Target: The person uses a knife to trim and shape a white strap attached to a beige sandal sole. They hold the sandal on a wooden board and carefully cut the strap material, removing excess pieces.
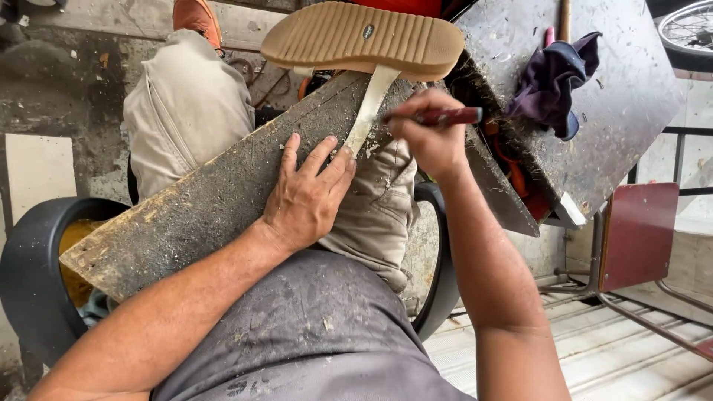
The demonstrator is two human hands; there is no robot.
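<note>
Soft, even daylight, faint shadows, sharp focus throughout, slight wide-angle stretch at the edges

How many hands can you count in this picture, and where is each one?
2. The left hand lies flat on the wooden board, pinning the sandal strap. The right hand grips a red-handled tool beside the strap.

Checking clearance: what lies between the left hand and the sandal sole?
Head view: a pale strap spans from the left hand up to the sandal sole, lying over the worn board.
</note>
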